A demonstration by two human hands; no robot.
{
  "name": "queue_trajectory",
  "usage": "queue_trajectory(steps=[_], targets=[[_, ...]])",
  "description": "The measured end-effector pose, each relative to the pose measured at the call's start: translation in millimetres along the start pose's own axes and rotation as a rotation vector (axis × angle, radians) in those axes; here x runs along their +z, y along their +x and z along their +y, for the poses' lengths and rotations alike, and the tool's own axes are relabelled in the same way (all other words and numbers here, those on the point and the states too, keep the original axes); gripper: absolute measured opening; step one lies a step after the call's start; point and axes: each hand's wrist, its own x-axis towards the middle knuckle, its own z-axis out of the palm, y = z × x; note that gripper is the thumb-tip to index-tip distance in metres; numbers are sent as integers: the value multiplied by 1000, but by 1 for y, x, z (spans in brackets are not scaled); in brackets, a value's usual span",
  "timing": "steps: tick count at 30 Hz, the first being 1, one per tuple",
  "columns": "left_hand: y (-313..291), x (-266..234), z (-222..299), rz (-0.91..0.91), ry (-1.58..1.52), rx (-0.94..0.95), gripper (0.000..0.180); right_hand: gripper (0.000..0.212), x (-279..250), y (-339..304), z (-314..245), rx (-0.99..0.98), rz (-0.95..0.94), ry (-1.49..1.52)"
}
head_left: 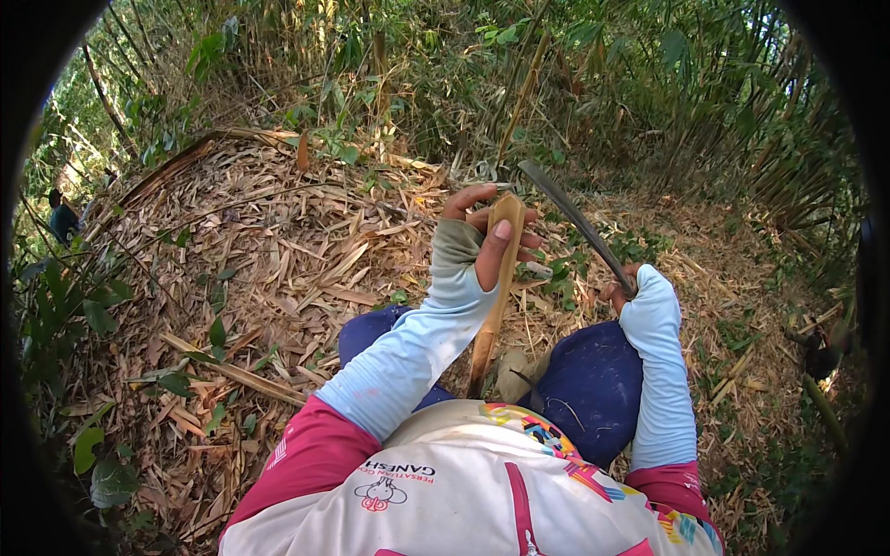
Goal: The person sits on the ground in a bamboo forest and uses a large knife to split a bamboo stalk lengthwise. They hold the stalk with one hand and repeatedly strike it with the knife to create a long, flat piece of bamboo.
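Observation:
My left hand (489, 232) is closed around the upper part of a split bamboo piece (492, 320), its thumb lying along the near face. The piece stands tilted, its pale pointed top by my fingers and its darker lower end close to my body between my knees. Off to the right, my right hand (623, 289) grips the handle end of a machete (579, 221). Its long dark blade slants up and to the left, the tip above and right of the bamboo's top, apart from it. Light blue sleeves cover both forearms.
Dry bamboo leaves (278, 250) cover the ground. A bamboo strip (236, 371) lies at the left, and a long curved sheath (176, 171) arches behind it. Dense bamboo and shrubs (649, 83) close off the back. Another person (63, 218) is partly visible at the far left.

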Motion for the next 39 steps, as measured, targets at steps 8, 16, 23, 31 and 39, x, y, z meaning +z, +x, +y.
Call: queue_trajectory(steps=[8,16,23,31,39], targets=[[4,-4,-8,5,34,58,40,23,-1,-1,-5,-55,20,-36],[3,-7,3,16,66,-100,40,26,-1,0,-3,7,-33,-9],[-5,0,12,-29,-27,-277,27,25,-6,-2,-13,-42,-4,126],[-21,0,-1,-146,-74,-208,53,41,-55,-9,-88,-426,-77,10],[-37,20,12,-306,-110,-95,42,30,-85,-8,-133,-600,-238,-399]])
